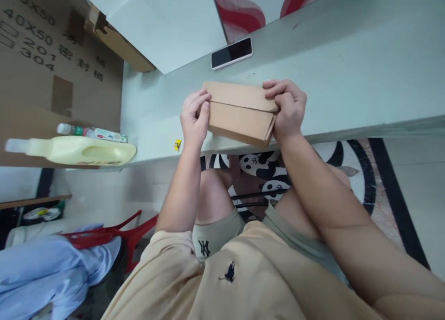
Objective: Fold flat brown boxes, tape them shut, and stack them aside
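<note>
Between my two hands, at the near edge of the desk (pixel 347 79), sits a flat brown cardboard box (pixel 239 113), its long flap folded down over the front panel. My left hand (pixel 194 118) grips the box's left end, fingers (pixel 203 99) curled together and pressed against the fold line. My right hand (pixel 287 109) clamps the right end, fingers bent over the top corner, thumb side against the tucked end flap. Both sets of fingers are closed on the box, which rests tilted partly over the desk edge, above my knees. Just beyond my fingers lies a smartphone (pixel 232 53), screen dark, apart from the box. Left of my left hand, near the desk edge, lies a small yellow object (pixel 177 144). Farther left lie a pale yellow jug (pixel 76 150) on its side and a slim bottle (pixel 92 132) just behind it, before a large printed carton (pixel 52 65).
</note>
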